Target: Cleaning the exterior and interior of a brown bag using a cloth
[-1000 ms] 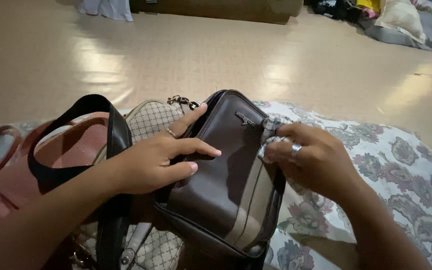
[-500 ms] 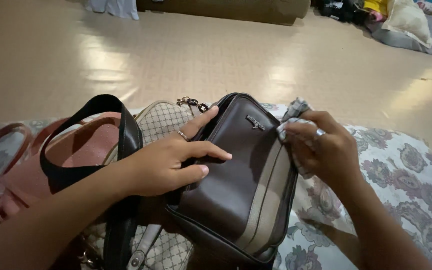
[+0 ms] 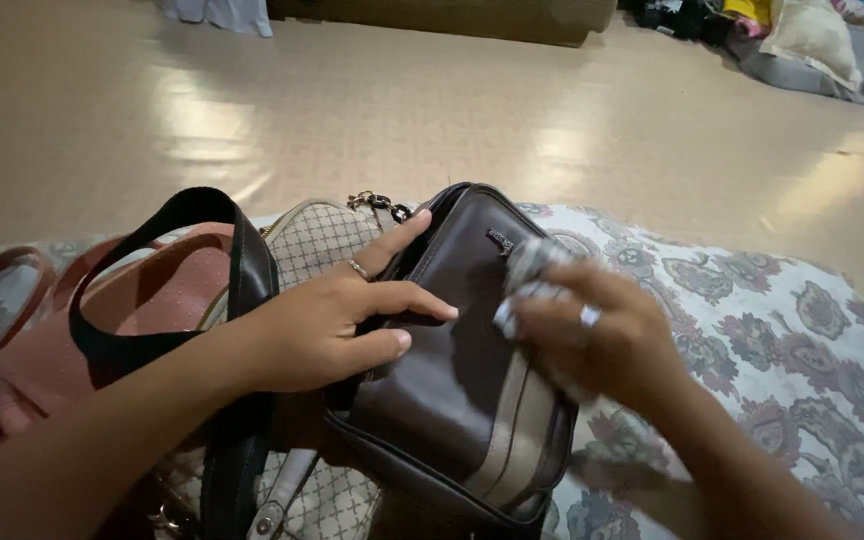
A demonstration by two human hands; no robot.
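Observation:
A dark brown handbag [image 3: 442,390] with a beige stripe stands tilted in front of me on a floral cloth [image 3: 782,330]. My left hand [image 3: 327,325] grips its left side, fingers spread over the front panel, a ring on one finger. My right hand [image 3: 592,335], also ringed, is closed on a small crumpled checked cloth [image 3: 524,275] and presses it against the bag's front near the upper right; the hand is blurred by motion. A wide black strap [image 3: 237,300] loops over my left forearm.
A beige checked bag [image 3: 317,245] with a chain lies behind the brown one, and a pink bag [image 3: 142,300] sits to the left. Beyond is shiny tan flooring [image 3: 402,110]. Pillows and bedding [image 3: 812,45] lie at the far right.
My right hand has moved with the cloth from the bag's upper right edge down and left onto its front panel. My left hand has kept its grip.

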